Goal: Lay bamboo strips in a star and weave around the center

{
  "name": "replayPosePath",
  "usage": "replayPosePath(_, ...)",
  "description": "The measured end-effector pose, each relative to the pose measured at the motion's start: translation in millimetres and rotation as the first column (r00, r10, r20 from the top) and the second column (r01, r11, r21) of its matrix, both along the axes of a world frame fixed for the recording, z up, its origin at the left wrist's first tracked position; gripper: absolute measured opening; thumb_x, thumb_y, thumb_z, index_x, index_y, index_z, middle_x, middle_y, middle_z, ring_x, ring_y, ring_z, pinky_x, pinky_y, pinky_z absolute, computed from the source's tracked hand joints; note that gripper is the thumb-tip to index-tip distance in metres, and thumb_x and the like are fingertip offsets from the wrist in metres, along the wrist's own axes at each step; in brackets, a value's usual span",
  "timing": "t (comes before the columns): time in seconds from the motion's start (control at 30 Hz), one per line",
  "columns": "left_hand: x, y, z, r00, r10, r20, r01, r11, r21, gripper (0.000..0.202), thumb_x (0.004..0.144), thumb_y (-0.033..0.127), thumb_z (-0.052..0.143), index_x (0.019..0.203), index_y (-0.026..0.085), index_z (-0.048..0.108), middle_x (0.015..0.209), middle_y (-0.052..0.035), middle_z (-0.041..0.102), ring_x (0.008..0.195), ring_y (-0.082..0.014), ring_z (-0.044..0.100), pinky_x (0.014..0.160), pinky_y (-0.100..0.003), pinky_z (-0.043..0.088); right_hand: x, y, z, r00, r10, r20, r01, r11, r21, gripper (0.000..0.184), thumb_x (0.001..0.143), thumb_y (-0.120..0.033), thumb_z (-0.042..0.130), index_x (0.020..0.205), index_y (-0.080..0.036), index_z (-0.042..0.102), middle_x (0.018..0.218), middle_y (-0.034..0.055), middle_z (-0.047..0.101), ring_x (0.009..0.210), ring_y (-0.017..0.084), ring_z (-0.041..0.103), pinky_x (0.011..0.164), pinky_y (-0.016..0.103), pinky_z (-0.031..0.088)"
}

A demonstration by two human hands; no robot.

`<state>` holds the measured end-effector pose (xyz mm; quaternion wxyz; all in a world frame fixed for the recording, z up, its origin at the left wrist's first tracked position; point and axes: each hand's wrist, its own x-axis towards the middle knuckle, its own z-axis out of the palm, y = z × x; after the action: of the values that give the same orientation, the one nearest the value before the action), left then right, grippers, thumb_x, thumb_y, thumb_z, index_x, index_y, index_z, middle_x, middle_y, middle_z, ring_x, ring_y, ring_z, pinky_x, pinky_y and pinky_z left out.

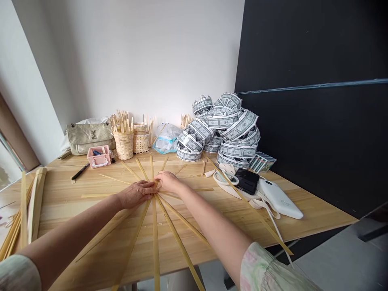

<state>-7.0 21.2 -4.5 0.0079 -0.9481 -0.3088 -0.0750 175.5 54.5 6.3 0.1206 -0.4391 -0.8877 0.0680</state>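
Note:
Thin bamboo strips (155, 238) lie crossed on the wooden table, fanning out like spokes from one centre. My left hand (137, 194) rests on the left of that crossing, its fingers together and pressing the strips down. Just beyond it, my right hand (168, 181) reaches in from the right, fingers curled and pinching at the strips near the centre. The two hands touch or nearly touch, and they cover the middle of the crossing. Several strip ends hang past the table's near edge.
A bundle of strips (21, 218) lies at left. Along the wall stand a handbag (89, 138), pink basket (99, 157), woven baskets (124, 145) and patterned rolls (233, 141). A phone (247, 180), power bank (280, 199), scissors (232, 179) and a loose strip (257, 212) lie right.

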Motion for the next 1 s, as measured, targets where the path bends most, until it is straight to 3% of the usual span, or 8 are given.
replayPosePath(0.23, 0, 0, -0.5, 1.0, 0.004, -0.003, -0.004, 1.0, -0.001, 0.037, 0.088, 0.029, 0.033, 0.121, 0.024, 0.048, 0.129, -0.0116, 0.044, 0.115, -0.0253, 0.042, 0.096, -0.039, 0.035, -4, 1, 3.6, 0.997, -0.072, -0.033, 0.07, 0.996, -0.061, 0.027, 0.072, -0.014, 0.05, 0.096, -0.018, 0.063, 0.101, 0.0051, 0.062, 0.094, 0.015, 0.054, 0.078, 0.021, 0.038)
replayPosePath(0.5, -1, 2, -5.6, 1.0, 0.011, 0.026, -0.012, 1.0, 0.016, 0.036, 0.088, 0.031, 0.033, 0.119, 0.025, 0.05, 0.126, -0.0109, 0.047, 0.114, -0.0239, 0.043, 0.095, -0.039, 0.036, -12, 2, 7.8, 0.942, -0.323, -0.087, 0.303, 0.934, -0.188, 0.029, 0.074, -0.012, 0.044, 0.091, -0.02, 0.066, 0.099, 0.0031, 0.065, 0.09, 0.014, 0.058, 0.072, 0.02, 0.042)
replayPosePath(0.7, 0, 0, -2.6, 0.999, 0.009, 0.035, -0.009, 1.0, 0.003, 0.036, 0.088, 0.03, 0.033, 0.119, 0.024, 0.05, 0.125, -0.0112, 0.047, 0.114, -0.0244, 0.043, 0.095, -0.04, 0.036, -12, -1, 9.0, 0.931, -0.343, -0.127, 0.314, 0.927, -0.203, 0.029, 0.074, -0.012, 0.044, 0.086, -0.022, 0.068, 0.093, -0.001, 0.067, 0.084, 0.011, 0.06, 0.069, 0.016, 0.042)
replayPosePath(1.0, 0, -1, -2.6, 1.0, -0.001, 0.026, 0.0, 1.0, 0.015, 0.036, 0.088, 0.03, 0.032, 0.119, 0.024, 0.049, 0.125, -0.011, 0.048, 0.114, -0.0236, 0.043, 0.096, -0.039, 0.035, -5, -7, 10.2, 0.955, -0.29, -0.067, 0.28, 0.951, -0.128, 0.027, 0.072, -0.014, 0.048, 0.085, -0.022, 0.069, 0.094, 0.0023, 0.067, 0.09, 0.014, 0.058, 0.076, 0.018, 0.04)
